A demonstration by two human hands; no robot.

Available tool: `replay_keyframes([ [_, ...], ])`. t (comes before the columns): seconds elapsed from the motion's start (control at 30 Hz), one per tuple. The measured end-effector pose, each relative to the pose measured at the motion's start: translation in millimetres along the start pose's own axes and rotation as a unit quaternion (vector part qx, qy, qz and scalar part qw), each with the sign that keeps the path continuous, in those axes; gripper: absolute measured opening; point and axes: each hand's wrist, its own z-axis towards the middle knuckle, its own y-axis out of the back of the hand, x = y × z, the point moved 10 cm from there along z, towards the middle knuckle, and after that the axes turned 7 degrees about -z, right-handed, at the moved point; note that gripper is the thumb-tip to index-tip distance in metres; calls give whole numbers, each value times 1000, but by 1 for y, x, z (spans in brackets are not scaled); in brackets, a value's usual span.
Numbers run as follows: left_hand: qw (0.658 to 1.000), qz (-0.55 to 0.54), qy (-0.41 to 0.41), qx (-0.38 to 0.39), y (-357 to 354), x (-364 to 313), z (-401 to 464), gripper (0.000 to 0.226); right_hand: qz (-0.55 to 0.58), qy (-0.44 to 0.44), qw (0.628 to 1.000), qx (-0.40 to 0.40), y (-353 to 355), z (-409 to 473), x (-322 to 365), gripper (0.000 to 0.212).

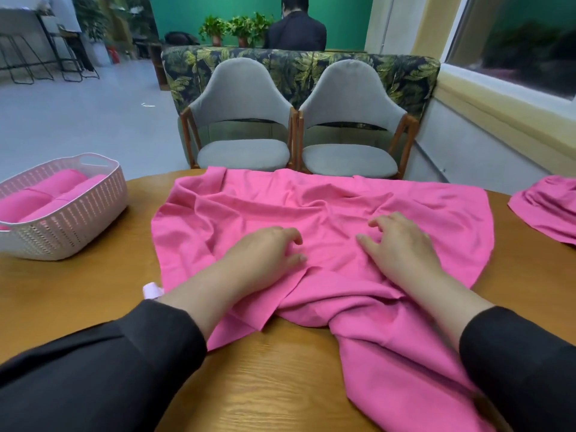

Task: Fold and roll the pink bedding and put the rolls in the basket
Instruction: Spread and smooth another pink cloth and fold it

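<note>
A round wooden table (280,385) fills the near part of the room. Two grey chairs (243,120) stand side by side at its far edge, backed against a leaf-print sofa (299,62). Past the sofa a person (296,29) in dark clothes sits facing a green wall, next to potted plants (237,28). A window (514,42) runs along the right wall.

At the table's left edge sits a pale basket (71,226) with pink rolls (46,198) lying inside it. A pink sheet (311,207) lies spread and wrinkled across the middle of the table, its near end trailing off toward the wearer. Both hands rest on it — the left hand (265,251) and right hand (402,247) lie flat, fingers relaxed, grasping nothing. A second pink cloth (548,207) lies bunched at the right edge.
</note>
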Motion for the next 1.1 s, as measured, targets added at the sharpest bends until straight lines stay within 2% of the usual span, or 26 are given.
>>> replay_keyframes([
  [0.1,998,38,-15,36,-32,4,10,66,-59,-93,987,116,-12,-2,-47,78],
  [0.2,995,78,3,66,-47,15,4,102,-62,-101,969,215,-42,-14,-59,105],
  [0.3,991,110,-2,77,-47,19,-5,124,-46,-79,971,219,-58,-20,-53,92],
  [0.47,987,135,6,82,-44,27,-19,119,-57,-20,976,209,-61,-4,-54,80],
  [0.57,993,84,25,82,-36,28,-19,115,-58,10,981,187,-63,5,-52,77],
  [0.6,995,66,34,60,-28,27,-14,107,-56,20,982,181,-63,8,-51,77],
  [0.67,994,106,31,-7,-9,19,2,79,-59,37,982,175,-64,15,-51,76],
  [0.7,991,129,18,-30,-4,11,11,64,-58,43,982,173,-65,19,-51,76],
  [0.77,994,97,-24,-49,-5,-12,29,39,-60,55,982,172,-66,26,-50,76],
  [0.9,999,5,-49,-17,-33,-39,62,51,-54,70,981,175,-70,37,-50,76],
  [1.1,994,98,-35,28,-69,-21,82,65,-52,88,980,174,-74,60,-53,74],
])
